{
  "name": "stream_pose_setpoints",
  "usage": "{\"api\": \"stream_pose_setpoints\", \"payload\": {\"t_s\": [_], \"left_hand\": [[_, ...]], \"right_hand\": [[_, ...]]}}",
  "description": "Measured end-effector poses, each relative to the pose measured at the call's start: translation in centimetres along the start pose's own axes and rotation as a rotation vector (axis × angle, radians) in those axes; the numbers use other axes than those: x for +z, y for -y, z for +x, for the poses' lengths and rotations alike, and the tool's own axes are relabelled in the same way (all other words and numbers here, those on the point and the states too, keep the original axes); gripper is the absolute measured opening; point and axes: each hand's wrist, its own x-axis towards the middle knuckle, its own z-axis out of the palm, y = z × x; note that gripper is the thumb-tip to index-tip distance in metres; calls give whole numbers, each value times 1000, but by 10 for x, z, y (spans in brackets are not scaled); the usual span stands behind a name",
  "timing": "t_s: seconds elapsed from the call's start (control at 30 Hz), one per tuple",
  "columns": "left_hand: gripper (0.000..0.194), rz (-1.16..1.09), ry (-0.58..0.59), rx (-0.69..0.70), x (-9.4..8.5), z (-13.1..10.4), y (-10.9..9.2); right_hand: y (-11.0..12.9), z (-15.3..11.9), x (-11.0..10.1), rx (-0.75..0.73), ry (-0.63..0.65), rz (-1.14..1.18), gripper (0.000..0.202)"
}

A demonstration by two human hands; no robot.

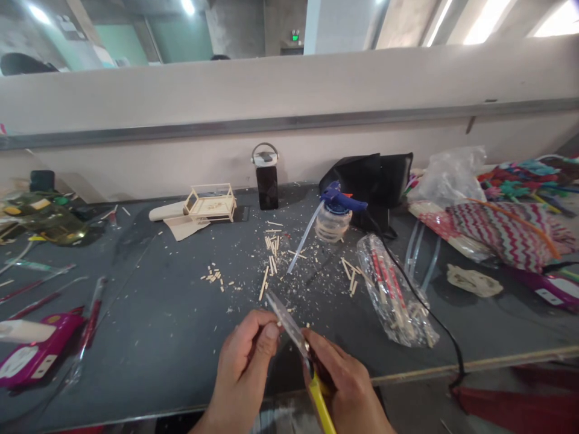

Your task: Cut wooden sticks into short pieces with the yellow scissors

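Observation:
My right hand (346,383) is closed round the yellow handles of a pair of scissors (289,322), whose blades point up and to the left. My left hand (246,355) pinches a small wooden stick (279,324) between thumb and fingers, right beside the blades. Only the tip of that stick shows; the rest is hidden by the fingers. Beyond the hands lie several cut wooden sticks (272,244) and a small heap of short wooden pieces (213,275). A little frame built of sticks (211,205) stands farther back on the table.
A black bottle with a white lid (266,181) stands near the wall. A blue glue gun (341,198) rests on a clear jar (332,224), its black cord running to the right. A plastic bag of sticks (393,289) lies at right; a purple device (40,349) at left. Scraps cover the dark table (158,337).

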Motion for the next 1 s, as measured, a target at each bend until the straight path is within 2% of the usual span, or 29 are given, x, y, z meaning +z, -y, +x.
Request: {"api": "stream_pose_setpoints", "payload": {"t_s": [0.1, 0.23, 0.43, 0.57, 0.73, 0.87, 1.0], "left_hand": [[27, 69, -25, 9, -4, 3, -2], [23, 140, -19, 41, -11, 7, -4], [16, 233, 73, 215, -18, 9, -7], [17, 245, 113, 281, -21, 10, -9], [16, 282, 97, 306, -21, 10, -9], [16, 333, 74, 298, -20, 9, -9], [12, 419, 34, 273, -24, 10, -9]], "right_hand": [[-4, -2, 2, -21, -65, 30, 39], [2, 4, -6, 41, -122, 15, 30], [9, 9, -19, 34, 113, -94, 42], [9, 9, -19, 44, 161, -149, 46], [11, 7, -19, 46, 121, -166, 46], [11, 5, -17, 67, 100, -88, 36], [9, 8, -17, 116, -50, -23, 25]]}}
